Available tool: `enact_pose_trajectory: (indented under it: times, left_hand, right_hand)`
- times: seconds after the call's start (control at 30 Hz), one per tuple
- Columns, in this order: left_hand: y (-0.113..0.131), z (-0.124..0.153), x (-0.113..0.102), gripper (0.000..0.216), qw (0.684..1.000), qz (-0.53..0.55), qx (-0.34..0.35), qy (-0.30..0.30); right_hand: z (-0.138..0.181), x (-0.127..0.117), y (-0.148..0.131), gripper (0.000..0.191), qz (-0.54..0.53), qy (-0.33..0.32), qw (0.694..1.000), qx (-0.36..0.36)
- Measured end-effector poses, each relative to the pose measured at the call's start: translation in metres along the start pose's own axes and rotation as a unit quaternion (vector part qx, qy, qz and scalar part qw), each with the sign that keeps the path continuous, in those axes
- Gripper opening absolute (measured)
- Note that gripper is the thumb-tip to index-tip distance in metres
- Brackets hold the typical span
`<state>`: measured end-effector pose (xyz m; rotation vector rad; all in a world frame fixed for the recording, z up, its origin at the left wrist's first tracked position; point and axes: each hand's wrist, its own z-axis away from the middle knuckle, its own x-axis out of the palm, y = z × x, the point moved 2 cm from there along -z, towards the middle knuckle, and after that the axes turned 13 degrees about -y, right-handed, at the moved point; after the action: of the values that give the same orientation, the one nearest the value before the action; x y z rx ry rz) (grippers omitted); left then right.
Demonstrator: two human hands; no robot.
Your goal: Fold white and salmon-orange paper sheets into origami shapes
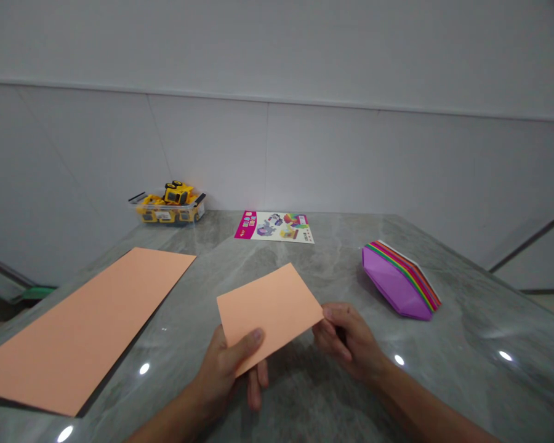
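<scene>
The booklet [277,227], lying flat near the middle of the table's far edge, carries white characters on a pink band at its left end and dark ones in its lower right corner, all too small to read, beside coloured pictures. A white label [164,215] on the clear plastic box [185,216] at the table's far left corner is likewise illegible; yellow toy vehicles [178,194] fill that box and rise above its rim. The left hand [231,362] grips the small orange sheet [274,307], its thumb laid flat on top and its other fingers underneath, two of them showing below the lower edge. The right hand [348,338] pinches that sheet's right corner between thumb and forefinger, with the remaining fingers curled in. The sheet is held tilted above the middle of the table [332,258], toward the near side. A larger orange sheet [92,326] lies along the table's left edge, and a folded multicoloured paper stack [397,283], purple outermost, rests toward the right edge.
</scene>
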<state>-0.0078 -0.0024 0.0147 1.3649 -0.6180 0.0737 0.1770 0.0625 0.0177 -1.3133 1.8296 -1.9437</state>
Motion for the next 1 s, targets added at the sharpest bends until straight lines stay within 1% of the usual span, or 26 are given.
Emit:
enact_pose_trajectory:
  times: [0.1, 0.2, 0.33, 0.47, 0.53, 0.6, 0.73, 0.8, 0.93, 1.0]
  left_hand:
    - [0.000, -0.001, -0.002, 0.034, 1.000, -0.010, 0.007, 0.011]
    - [-0.001, -0.001, -0.003, 0.037, 1.000, -0.016, 0.000, 0.010]
    - [-0.002, -0.003, -0.002, 0.038, 1.000, -0.008, -0.012, 0.005]
    - [-0.009, -0.005, -0.001, 0.035, 0.999, 0.033, -0.043, 0.000]
    - [-0.012, -0.006, -0.001, 0.038, 0.998, 0.050, -0.045, 0.002]
    - [-0.013, -0.006, -0.002, 0.039, 0.998, 0.053, -0.038, 0.006]
    - [-0.010, -0.006, -0.002, 0.038, 0.998, 0.051, -0.036, 0.010]
    - [-0.008, -0.005, 0.001, 0.039, 0.997, 0.059, -0.044, 0.007]
    - [-0.007, -0.004, 0.007, 0.043, 0.994, 0.082, -0.066, 0.004]
    - [-0.008, -0.004, 0.007, 0.042, 0.995, 0.081, -0.060, 0.007]
  right_hand:
    - [0.001, -0.003, 0.001, 0.037, 0.080, 0.008, 0.997, -0.021]
    - [0.000, -0.006, 0.003, 0.039, 0.115, 0.017, 0.993, -0.006]
    - [0.001, 0.000, 0.002, 0.038, 0.098, 0.025, 0.995, 0.003]
    - [0.005, 0.010, -0.003, 0.037, 0.041, 0.040, 0.998, -0.026]
    - [0.006, 0.012, -0.003, 0.038, 0.046, 0.044, 0.997, -0.040]
    - [0.005, 0.012, -0.001, 0.039, 0.077, 0.038, 0.996, -0.037]
    - [0.003, 0.011, 0.007, 0.044, 0.124, 0.016, 0.992, -0.001]
    - [0.004, 0.013, 0.008, 0.044, 0.110, 0.008, 0.994, -0.005]
    - [0.004, 0.020, 0.005, 0.041, 0.031, -0.006, 0.999, -0.023]
    - [0.005, 0.019, 0.005, 0.043, 0.050, 0.002, 0.999, -0.018]
